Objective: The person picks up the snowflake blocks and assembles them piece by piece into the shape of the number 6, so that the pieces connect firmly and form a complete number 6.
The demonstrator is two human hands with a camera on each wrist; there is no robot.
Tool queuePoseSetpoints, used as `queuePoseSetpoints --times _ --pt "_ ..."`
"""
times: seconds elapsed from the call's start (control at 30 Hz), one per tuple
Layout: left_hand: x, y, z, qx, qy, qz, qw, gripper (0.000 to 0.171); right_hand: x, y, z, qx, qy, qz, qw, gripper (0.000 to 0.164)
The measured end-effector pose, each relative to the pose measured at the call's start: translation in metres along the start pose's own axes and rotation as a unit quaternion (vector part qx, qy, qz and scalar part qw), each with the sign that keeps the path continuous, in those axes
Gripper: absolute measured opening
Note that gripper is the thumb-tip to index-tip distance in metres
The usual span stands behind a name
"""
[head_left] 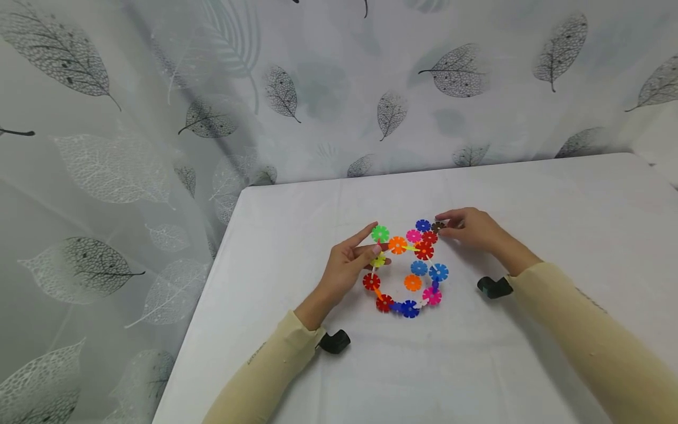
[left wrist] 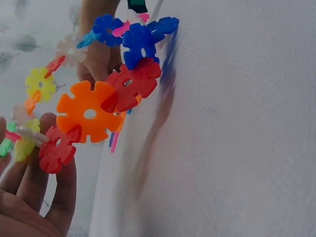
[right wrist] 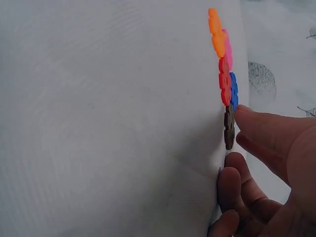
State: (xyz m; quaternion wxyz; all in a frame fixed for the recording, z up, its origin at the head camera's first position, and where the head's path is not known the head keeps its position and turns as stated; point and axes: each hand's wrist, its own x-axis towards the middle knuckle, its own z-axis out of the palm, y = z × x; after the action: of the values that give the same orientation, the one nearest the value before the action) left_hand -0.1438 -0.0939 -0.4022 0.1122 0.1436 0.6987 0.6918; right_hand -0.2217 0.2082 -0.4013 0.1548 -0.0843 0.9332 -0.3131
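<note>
Snowflake-shaped plastic discs in many colours are slotted into a ring (head_left: 410, 309), seen close up with an orange disc (left wrist: 89, 112) at its front in the left wrist view. My left hand (head_left: 344, 265) grips the ring's left side, thumb and fingers around a yellow disc (head_left: 378, 260), with a green disc (head_left: 380, 234) just above. At the ring's far right, my right hand (head_left: 471, 228) pinches a dark brown disc (right wrist: 229, 128) between its fingertips, low at the table. Loose blue (head_left: 422, 225), red (head_left: 429, 237) and pink discs (head_left: 414, 236) lie flat beside it.
Through the ring's opening, an orange disc (head_left: 413, 282) and a light blue disc (head_left: 419, 268) show on the white-covered table (head_left: 296, 235). A black wrist device (head_left: 335, 341) hangs below the left sleeve, another (head_left: 494, 287) below the right. A leaf-patterned curtain (head_left: 328, 88) stands behind.
</note>
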Motion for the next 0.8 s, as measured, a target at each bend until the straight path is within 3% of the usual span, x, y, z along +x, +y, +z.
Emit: queuePoseSetpoints --times 0.17,0.3,0.5,0.8 --pt "-0.001 0.001 0.002 -0.002 -0.008 -0.005 1.0000 0.052 0.000 -0.001 0.004 -0.015 0.015 -0.011 1.000 0.040" --pt "-0.001 0.002 0.003 0.001 -0.011 -0.009 0.9999 0.051 -0.002 -0.001 0.003 -0.009 0.011 0.005 1.000 0.039" --pt "0.000 0.001 0.004 0.013 -0.003 -0.022 0.9997 0.052 -0.006 0.000 -0.001 0.020 0.008 0.030 0.999 0.038" --pt "0.004 0.000 0.007 0.031 -0.001 -0.029 0.9991 0.057 -0.013 0.002 -0.007 0.101 0.012 0.021 0.995 0.036"
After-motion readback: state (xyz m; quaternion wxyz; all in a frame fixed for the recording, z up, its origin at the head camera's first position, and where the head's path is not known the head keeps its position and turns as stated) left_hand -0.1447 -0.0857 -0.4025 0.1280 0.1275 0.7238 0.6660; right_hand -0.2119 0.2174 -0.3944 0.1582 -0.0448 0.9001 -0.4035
